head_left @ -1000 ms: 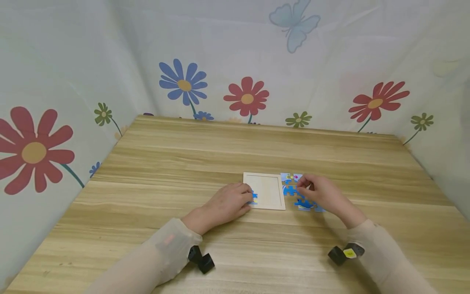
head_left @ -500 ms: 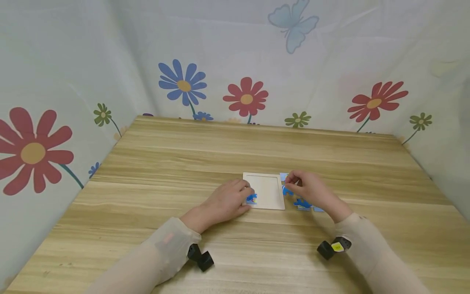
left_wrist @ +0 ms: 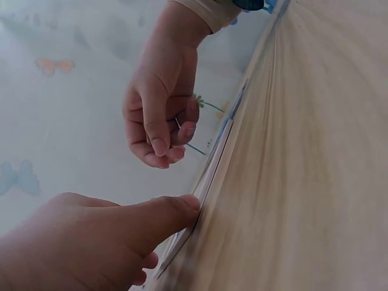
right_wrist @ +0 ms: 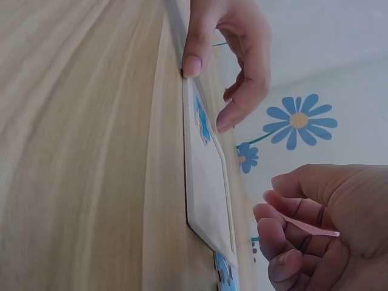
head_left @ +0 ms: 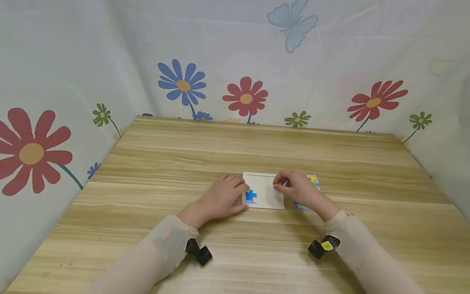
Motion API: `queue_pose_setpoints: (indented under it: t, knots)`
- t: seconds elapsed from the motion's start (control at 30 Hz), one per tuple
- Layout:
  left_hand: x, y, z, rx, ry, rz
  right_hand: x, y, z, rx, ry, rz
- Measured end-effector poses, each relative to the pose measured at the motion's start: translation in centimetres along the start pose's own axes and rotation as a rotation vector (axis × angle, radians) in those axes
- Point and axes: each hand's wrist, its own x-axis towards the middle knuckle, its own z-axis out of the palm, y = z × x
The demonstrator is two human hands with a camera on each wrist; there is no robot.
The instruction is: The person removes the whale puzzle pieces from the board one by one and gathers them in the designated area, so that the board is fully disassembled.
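Note:
A square wooden puzzle tray (head_left: pixel 264 200) lies on the table, with blue jigsaw pieces (head_left: pixel 251 197) in its near left corner; I cannot tell whether this is one piece or two. My left hand (head_left: pixel 222 198) rests at the tray's left side, thumb touching the near corner in the right wrist view. Over the tray's right part, my right hand (head_left: pixel 299 188) has its fingers curled and pinches a small jigsaw piece. Only a pinkish edge of that piece (right_wrist: pixel 315 229) shows in the right wrist view; the fingers cover the rest.
Loose jigsaw pieces (head_left: pixel 313 179) lie right of the tray, partly hidden by the right hand. The wooden table (head_left: pixel 205 151) meets a flowered cloth backdrop (head_left: pixel 220 49) at the back and sides. Each wrist wears a small black camera (head_left: pixel 203 255).
My right hand has moved left from the loose pieces to above the tray, bringing a piece along. The left fingers have drawn back, uncovering the blue in the tray's corner.

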Motion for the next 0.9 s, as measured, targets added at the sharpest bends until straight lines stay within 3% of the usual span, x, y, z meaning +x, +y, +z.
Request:
queue_pose_setpoints:
  t: [0.43,0.9]
  knots:
    - [0.1,-0.6,0.4,-0.018,-0.027,-0.034,1.1,-1.0,1.7,0.013,-0.071,-0.011]
    - [0.1,-0.7,0.6,-0.067,0.011,-0.031,2.1,-2.0,3.4,-0.030,-0.117,-0.033]
